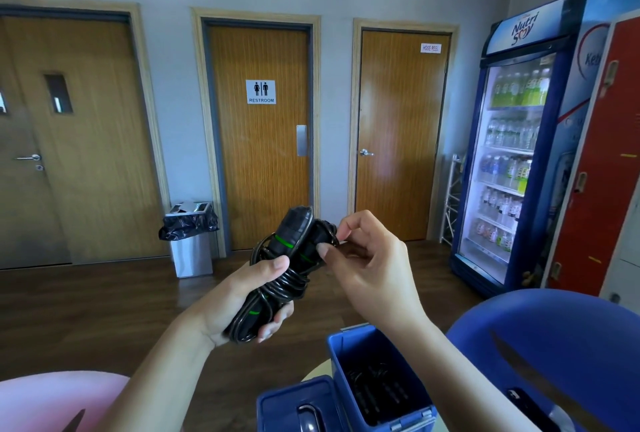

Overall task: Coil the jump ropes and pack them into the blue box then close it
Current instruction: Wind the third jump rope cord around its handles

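Wood-floor room with three brown wooden doors along the grey back wall, that's the setting. Up front, the right hand has thumb and forefinger fingers pinched narrow on a bit of cord at the top end of the black jump rope bundle with green bands. The left hand grips the lower half of that bundle, thumb over the front and the rest curled round the back. So the handles sit side by side with cord looped round them, held up in the air.

Down below to the right sits the open blue plastic box on a pale round table, with dark coiled cord inside. Its blue lid with a handle lies just beside it on the left.

Further out there's a blue chair on the right, a pink chair on the left, a steel bin with a black liner by the doors, and a lit drinks fridge against the right wall.
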